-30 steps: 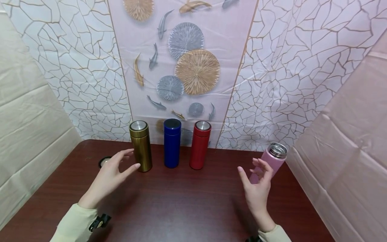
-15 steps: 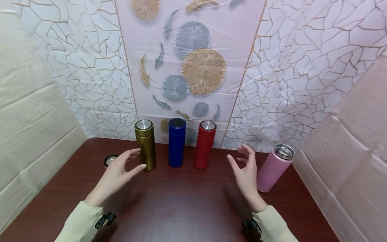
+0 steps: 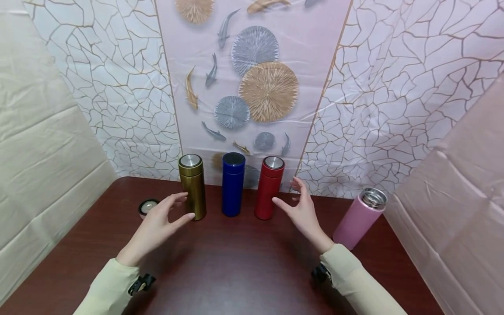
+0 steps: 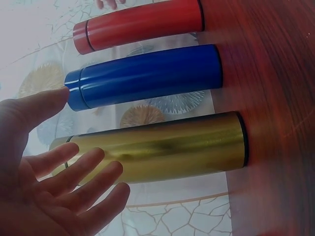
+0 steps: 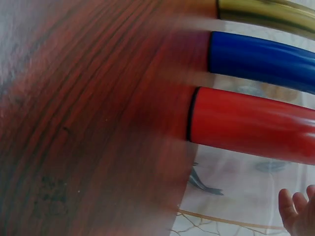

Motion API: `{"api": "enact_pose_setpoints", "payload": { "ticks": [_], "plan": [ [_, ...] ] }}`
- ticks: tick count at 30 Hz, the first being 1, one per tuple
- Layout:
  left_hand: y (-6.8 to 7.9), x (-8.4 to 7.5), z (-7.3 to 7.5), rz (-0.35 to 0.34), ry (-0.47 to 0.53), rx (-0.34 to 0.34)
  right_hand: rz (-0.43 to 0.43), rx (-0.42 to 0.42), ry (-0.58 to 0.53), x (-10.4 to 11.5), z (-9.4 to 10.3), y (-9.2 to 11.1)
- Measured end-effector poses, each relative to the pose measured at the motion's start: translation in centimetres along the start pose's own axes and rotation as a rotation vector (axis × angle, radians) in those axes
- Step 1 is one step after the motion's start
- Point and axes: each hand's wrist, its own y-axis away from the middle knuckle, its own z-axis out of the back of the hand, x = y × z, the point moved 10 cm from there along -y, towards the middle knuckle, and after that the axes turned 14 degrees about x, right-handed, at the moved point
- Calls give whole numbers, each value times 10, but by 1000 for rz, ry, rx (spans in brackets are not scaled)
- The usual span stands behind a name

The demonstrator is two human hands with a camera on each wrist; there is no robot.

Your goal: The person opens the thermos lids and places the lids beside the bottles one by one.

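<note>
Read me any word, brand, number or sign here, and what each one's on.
There is no readable text.
The gold flask, blue flask, red flask and pink flask show plain sides.
The fish-print backdrop shows only pictures and lines.
Any marks on the black wrist straps are too small to read.

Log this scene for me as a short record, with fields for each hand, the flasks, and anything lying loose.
Left hand: fingers apart beside the gold flask, gripping nothing; contact unclear
Right hand: fingers apart beside the red flask, gripping nothing
Upright row, left to right: gold flask, blue flask, red flask, all capped
Far right: pink flask, mouth uncovered
Loose item: round lid left of the gold flask
Surface: dark reddish-brown table
</note>
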Motion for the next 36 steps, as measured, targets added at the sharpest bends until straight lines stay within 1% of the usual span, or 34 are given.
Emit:
{"api": "enact_pose_setpoints", "payload": {
  "ticks": [2,4,9,15,17,22,25,32,36],
  "plan": [
    [-1,-1,-1,-8,-1,-5,-23,18,21,-4,-4,-5],
    [-1,-1,-1,-9,-2,-8,-43,35,16,-9,-9,-9],
    [0,3,-5,14,8,30,-85,60,-69,-20,-23,-16],
    [-3,-1,-5,-10,11,48,-46,53,-196,-29,-31,-27],
    [-3,-2,-6,-12,14,52,-35,56,-223,-31,-35,-29],
    [-2,-2,-9,-5,29,66,-62,72,-216,-35,-51,-34],
    [-1,-3,-10,-4,34,67,-93,57,-209,-40,-58,-36],
    [-2,-4,-11,-25,18,57,-102,4,-248,-47,-66,-44],
    [-2,-5,-11,-32,7,56,-105,-6,-257,-51,-67,-49]
  ]
}}
